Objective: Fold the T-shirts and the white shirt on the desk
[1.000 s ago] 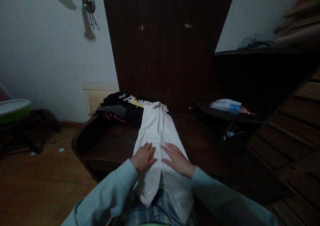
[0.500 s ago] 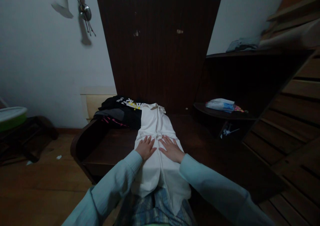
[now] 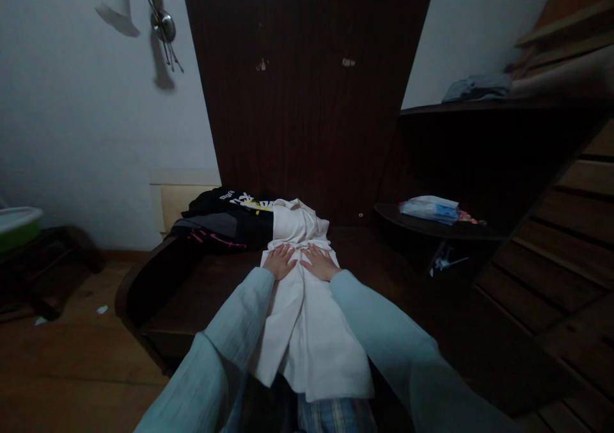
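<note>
A white garment (image 3: 321,330) lies lengthwise over the dark wooden bench, its near end hanging over the front edge by my knees. My left hand (image 3: 280,261) rests flat on its left half, fingers spread and pointing away from me. On the right half my right hand (image 3: 320,261) lies palm down in the same way. Beyond the fingertips the cloth is bunched in wrinkles. Black clothes (image 3: 235,219) with white, yellow and pink print are heaped on the bench's left side, touching the white garment's far end.
The bench's curved armrest (image 3: 129,299) stands at the left. To the right, a corner shelf (image 3: 384,214) holds a blue-and-white plastic packet (image 3: 429,209). Wooden slats (image 3: 556,241) rise at the far right. A green tub (image 3: 19,231) sits on a dark stool at far left.
Both hands have slid forward along the white garment, away from me. Its far part is now more bunched up, and its near end has shifted.
</note>
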Demonstrator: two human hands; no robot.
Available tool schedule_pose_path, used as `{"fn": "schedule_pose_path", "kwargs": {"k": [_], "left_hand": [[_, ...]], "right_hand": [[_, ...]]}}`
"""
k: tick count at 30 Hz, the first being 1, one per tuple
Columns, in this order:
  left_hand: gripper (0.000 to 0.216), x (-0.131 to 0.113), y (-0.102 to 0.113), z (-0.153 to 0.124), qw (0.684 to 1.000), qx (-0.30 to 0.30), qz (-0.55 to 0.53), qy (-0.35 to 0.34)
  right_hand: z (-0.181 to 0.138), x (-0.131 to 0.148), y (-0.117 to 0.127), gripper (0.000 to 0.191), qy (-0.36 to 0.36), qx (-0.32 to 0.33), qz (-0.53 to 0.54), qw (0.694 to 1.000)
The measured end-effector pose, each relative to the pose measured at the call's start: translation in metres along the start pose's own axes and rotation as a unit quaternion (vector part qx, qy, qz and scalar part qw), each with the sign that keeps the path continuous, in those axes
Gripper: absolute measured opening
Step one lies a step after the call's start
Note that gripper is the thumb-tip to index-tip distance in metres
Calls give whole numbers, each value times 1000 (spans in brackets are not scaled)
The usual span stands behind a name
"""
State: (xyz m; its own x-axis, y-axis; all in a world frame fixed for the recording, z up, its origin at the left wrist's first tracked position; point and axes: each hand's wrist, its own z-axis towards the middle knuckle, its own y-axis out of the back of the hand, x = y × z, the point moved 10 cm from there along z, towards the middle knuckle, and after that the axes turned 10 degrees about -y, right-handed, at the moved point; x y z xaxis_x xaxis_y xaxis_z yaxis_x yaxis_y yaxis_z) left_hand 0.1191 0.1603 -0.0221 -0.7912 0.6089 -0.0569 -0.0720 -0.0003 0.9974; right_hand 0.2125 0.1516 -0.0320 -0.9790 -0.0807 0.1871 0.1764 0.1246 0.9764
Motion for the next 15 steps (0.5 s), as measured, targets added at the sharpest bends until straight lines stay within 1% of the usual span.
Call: {"fn": "schedule_pose_path", "kwargs": {"k": [3, 5, 7, 9, 12, 15], "left_hand": [[48, 6, 4, 11, 1000, -23, 1, 0], [45, 6, 12, 14, 998, -55, 7, -4], [40, -1, 24, 12, 994, -102, 19, -19], [32, -14, 34, 7, 988, -140, 32, -50], [25, -32, 38, -4, 984, -151, 32, -95], [25, -34, 36, -16, 983, -149, -7, -112]], "right_hand": [[13, -5, 5, 60, 1, -8, 2, 1000], [19, -6, 8, 59, 1, -21, 2, 1000], [21, -7, 11, 57, 1, -43, 4, 999], [20, -7, 15, 54, 4, -74, 13, 997], [13, -4, 25, 47, 19, -135, 27, 990], [-1, 3, 39, 37, 50, -187, 26, 981]]}}
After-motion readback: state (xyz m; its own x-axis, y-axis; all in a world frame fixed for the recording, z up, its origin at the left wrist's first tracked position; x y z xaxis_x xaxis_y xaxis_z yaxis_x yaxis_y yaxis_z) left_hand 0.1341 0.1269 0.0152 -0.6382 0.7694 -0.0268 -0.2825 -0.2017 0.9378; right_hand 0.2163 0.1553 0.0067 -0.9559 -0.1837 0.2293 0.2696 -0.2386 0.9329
